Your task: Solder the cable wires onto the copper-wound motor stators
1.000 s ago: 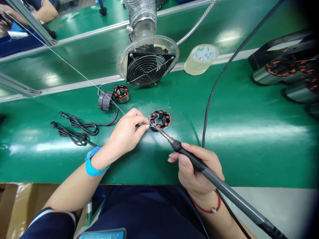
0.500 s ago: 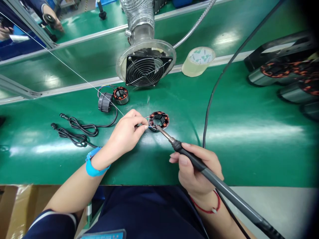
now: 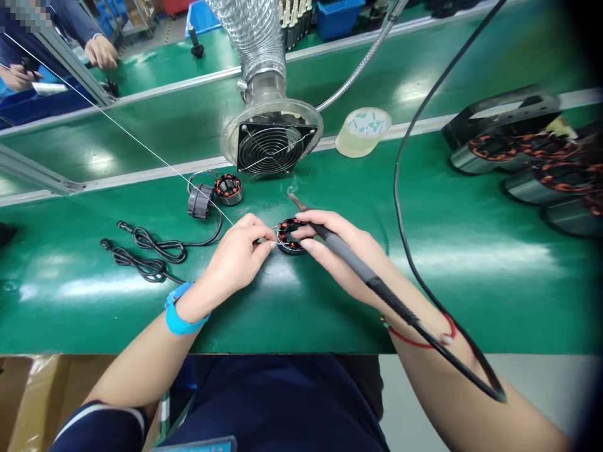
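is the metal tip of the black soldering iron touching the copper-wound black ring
No, the metal tip shows beyond the copper-wound black ring, with green tabletop visible between them.

Brightly lit; white glare across green tabletop [image 3: 296, 320]; right edge dark, blurred.

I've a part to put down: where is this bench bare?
Bare: the bench right of the black cable, in front of the metal rings, and its front edge between the arms. Crowded: around the wound ring, between left hand and right hand, and among the cords.
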Tool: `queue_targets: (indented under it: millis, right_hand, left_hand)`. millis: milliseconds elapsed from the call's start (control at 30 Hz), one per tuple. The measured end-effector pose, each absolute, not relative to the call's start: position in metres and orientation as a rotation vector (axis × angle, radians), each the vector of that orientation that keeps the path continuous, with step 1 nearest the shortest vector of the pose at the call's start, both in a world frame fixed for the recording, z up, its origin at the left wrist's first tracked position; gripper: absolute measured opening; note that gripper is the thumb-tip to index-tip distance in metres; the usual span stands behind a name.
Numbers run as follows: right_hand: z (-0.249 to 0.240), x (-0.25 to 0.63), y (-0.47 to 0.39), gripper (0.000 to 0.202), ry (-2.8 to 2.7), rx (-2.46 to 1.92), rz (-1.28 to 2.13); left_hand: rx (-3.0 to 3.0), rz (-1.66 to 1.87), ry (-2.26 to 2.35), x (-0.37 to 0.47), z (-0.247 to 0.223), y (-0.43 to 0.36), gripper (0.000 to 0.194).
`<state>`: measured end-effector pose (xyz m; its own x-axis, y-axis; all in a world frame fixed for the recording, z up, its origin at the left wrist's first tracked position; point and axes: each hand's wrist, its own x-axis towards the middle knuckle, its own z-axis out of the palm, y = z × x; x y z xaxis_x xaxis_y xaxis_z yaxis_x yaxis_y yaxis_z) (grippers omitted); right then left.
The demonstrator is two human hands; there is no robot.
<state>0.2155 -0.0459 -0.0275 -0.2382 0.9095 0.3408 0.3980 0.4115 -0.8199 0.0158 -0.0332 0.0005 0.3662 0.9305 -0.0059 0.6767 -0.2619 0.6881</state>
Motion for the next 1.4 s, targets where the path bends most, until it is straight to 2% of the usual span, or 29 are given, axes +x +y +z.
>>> queue_targets:
  millis: [167, 533, 633, 733, 800, 900, 1167, 1400]
  right_hand:
    - [-0.044, 0.204, -0.04, 0.041, -1.911, -1.105, 0.581]
    - [-0.056, 0.192, -0.052, 0.04, -1.883, -1.004, 0.38]
    - [-0.056, 0.193, -0.053, 0.042, -1.885, -0.971, 0.356]
    - [-0.057, 0.194, -0.051, 0.046, -1.84, -1.012, 0.308]
    - [-0.058, 0.195, -0.046, 0.049, -1.844, -1.061, 0.321]
    - [-0.059, 0.197, -0.037, 0.049, -1.961, -1.032, 0.452]
    - [-0.063, 0.194, -0.038, 0.041, -1.895, -1.052, 0.586]
    - [-0.064, 0.197, -0.046, 0.041, -1.822, -1.033, 0.59]
  left_hand:
    - [2.023, 0.565, 1.378, 0.015, 0.0, -0.034, 0.013]
    - [2.021, 0.572, 1.372, 0.017, -0.001, -0.034, 0.014]
    - [2.026, 0.579, 1.426, 0.016, -0.001, -0.035, 0.007]
    - [1.969, 0.428, 1.545, 0.012, 0.008, -0.034, 0.014]
    - [1.922, 0.235, 1.55, 0.007, 0.017, -0.032, 0.008]
    - [1.806, 0.078, 1.44, -0.004, 0.029, -0.028, 0.016]
    - [1.484, 0.363, 1.495, -0.009, 0.018, -0.02, 0.019]
    - [1.56, 0.251, 1.484, 0.004, 0.026, -0.017, 0.022]
